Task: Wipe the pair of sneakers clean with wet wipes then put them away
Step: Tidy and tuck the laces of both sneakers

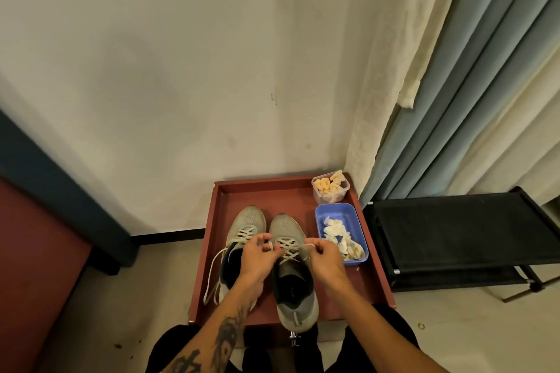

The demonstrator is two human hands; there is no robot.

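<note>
Head view, lower centre of frame: red-brown tray with raised rim, set against pale wall.

- Left sneaker, grey, on tray left of centre, toe toward wall; laces loose, trailing down left side.
- Right sneaker, grey, just beside the first, toe toward wall, heel overhanging near rim of tray.
- Left hand: fingers curled, pinching a lace end above right sneaker's lacing. Tattooed forearm rising from bottom of frame.
- Right hand: fingers curled, pinching the other lace end of the same sneaker.
- Blue tub, right side of tray, holding crumpled white wipes.
- Clear tub, far right corner of tray, holding yellowish crumpled wipes.
- Black rack, right of tray.
- Curtains, upper right.
</note>
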